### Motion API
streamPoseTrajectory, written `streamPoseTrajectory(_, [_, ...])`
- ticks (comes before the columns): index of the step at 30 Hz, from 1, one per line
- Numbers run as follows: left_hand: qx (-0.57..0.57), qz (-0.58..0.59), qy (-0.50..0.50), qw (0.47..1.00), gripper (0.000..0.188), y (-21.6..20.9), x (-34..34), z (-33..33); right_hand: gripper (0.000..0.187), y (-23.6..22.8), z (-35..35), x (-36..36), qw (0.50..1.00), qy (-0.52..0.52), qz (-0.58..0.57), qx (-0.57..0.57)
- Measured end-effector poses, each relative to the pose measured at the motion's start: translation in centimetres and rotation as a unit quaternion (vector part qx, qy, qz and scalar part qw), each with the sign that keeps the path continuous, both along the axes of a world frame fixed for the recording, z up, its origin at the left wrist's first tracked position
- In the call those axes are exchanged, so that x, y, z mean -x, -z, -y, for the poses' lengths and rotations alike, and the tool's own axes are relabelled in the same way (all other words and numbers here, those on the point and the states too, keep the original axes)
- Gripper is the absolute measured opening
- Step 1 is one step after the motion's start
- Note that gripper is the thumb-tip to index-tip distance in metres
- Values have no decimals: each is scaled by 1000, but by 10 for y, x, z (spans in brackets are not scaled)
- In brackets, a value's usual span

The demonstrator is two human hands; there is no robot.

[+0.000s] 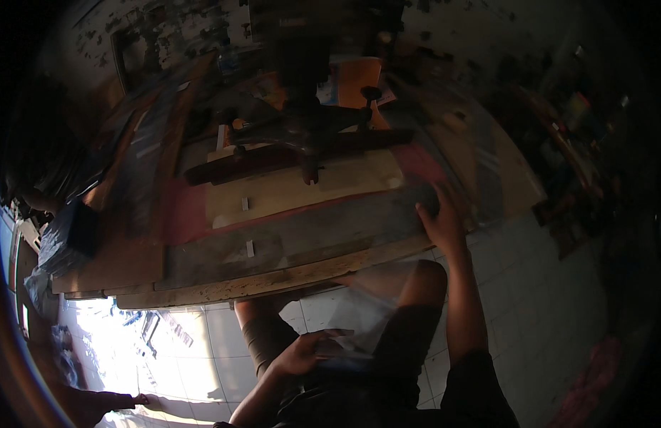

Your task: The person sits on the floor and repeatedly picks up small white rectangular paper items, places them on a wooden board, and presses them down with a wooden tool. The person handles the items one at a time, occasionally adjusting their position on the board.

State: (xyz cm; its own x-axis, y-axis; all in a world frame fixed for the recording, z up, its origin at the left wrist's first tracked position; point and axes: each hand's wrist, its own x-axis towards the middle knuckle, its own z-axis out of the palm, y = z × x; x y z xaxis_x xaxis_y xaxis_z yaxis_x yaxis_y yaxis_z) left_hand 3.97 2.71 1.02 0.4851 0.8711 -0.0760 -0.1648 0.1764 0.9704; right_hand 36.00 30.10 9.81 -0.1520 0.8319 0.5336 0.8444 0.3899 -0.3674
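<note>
My left hand [310,351] is over my lap with its fingers curled at the lower edge of a thin see-through plastic sheet [354,314]. The sheet hangs over my thighs, blurred and hard to make out. At the right end of the worktable [330,239], my right hand [446,222] rests with thumb and fingers apart. In front of me lies a pale yellow rectangular panel [302,192] with red strips [184,212] at its ends. Above it stands a dark metal machine [305,121] with a long crossbar [245,164].
Two small pale tabs [250,248] [245,204] sit on the panel and table. Long brown boards [148,164] lie at the left, beside a plastic-wrapped bundle [66,235]. Orange sheets [360,80] stand behind the machine. At lower left, another person's foot [140,399] shows on the tiled floor.
</note>
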Motion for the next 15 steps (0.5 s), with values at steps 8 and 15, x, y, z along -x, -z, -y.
streamPoseTrajectory(8, [-31, -28, 29, 999, 45, 4, 6, -7, 51, -16, -67, 7, 997, -63, 29, 25])
streamPoseTrajectory(15, [64, 13, 31, 997, 43, 13, 5, -7, 35, -2, -70, 11, 997, -68, -6, -20])
